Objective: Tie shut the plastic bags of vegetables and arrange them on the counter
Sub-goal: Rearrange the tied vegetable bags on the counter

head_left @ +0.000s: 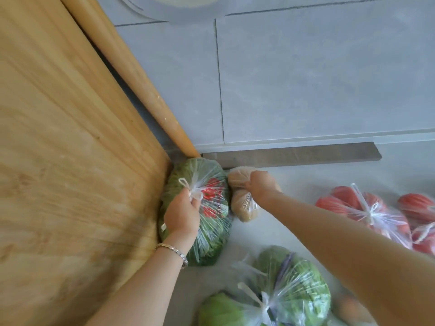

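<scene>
Fingers (195, 201) pinch the greens bag (213, 229) — long axis toward wall (306, 78).

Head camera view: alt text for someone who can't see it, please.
A person's left hand pinches the knotted top of a bag of leafy greens beside a wooden board, while the right hand grips a bag of potatoes next to it. Tied bags of tomatoes and green vegetables lie nearby on the counter.
</scene>
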`<state>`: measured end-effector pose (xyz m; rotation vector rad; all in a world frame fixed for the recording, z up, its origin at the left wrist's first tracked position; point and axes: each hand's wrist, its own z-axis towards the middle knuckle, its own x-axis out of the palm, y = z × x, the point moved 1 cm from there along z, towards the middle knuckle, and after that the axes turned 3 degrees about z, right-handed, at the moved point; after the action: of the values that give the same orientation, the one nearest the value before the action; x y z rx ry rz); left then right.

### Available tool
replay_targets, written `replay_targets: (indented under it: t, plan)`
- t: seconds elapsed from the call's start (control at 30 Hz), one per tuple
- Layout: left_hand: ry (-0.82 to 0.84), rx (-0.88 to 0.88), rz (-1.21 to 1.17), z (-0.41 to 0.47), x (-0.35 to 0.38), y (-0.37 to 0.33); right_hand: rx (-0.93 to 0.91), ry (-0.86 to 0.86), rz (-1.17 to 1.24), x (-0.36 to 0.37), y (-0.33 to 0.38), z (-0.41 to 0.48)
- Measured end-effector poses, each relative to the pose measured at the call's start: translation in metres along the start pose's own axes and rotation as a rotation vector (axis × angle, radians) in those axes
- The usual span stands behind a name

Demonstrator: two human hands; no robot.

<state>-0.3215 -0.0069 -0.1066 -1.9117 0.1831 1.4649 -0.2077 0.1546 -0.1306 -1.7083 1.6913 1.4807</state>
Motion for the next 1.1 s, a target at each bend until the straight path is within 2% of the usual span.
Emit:
replay_targets:
  t: [0.1,0.23,0.33,0.4,0.47,0.5,0.57,0.6,0.63,0.7,0.8,0.87,0.93,1.0,1.1]
  plan:
    - [0.027,-0.011,0.008,0.003,0.003,0.002,0.067,-0.063,0.049,0.004,0.008,0.009]
    - [0.088,-0.041,0.047,0.002,0.008,0.000,-0.019,-0.084,-0.001,0.000,0.012,0.012]
    - [0.067,0.031,0.247,-0.011,0.006,-0.006,-0.094,-0.072,0.096,-0.005,0.010,-0.001]
    - [0.103,0.124,0.287,-0.030,-0.002,-0.020,-0.169,-0.040,0.138,-0.013,0.002,-0.025]
    - [0.267,0.245,0.248,-0.056,-0.009,-0.037,-0.260,0.014,0.124,-0.022,-0.014,-0.056]
    - [0.417,0.278,0.216,-0.075,-0.013,-0.046,-0.285,0.049,0.094,-0.027,-0.027,-0.075]
    - [0.694,0.283,0.192,-0.116,-0.018,-0.061,-0.285,0.121,-0.062,-0.037,-0.054,-0.112]
    - [0.754,0.292,0.240,-0.136,-0.019,-0.065,-0.272,0.165,-0.170,-0.042,-0.068,-0.129]
    - [0.765,0.309,0.322,-0.152,-0.018,-0.065,-0.256,0.226,-0.267,-0.046,-0.083,-0.146]
    - [0.673,0.372,0.484,-0.176,-0.011,-0.064,-0.215,0.390,-0.382,-0.052,-0.118,-0.175]
    - [0.535,0.382,0.509,-0.189,0.002,-0.065,-0.238,0.590,-0.524,-0.047,-0.173,-0.207]
    - [0.584,0.329,0.425,-0.188,0.007,-0.064,-0.353,0.601,-0.670,-0.035,-0.194,-0.215]
    - [0.625,0.247,0.274,-0.186,0.004,-0.061,-0.417,0.522,-0.685,-0.024,-0.201,-0.220]
    - [0.604,0.091,0.040,-0.186,-0.002,-0.061,-0.400,0.449,-0.607,-0.015,-0.204,-0.224]
    - [0.445,-0.066,-0.189,-0.196,-0.004,-0.059,-0.290,0.461,-0.403,-0.012,-0.199,-0.233]
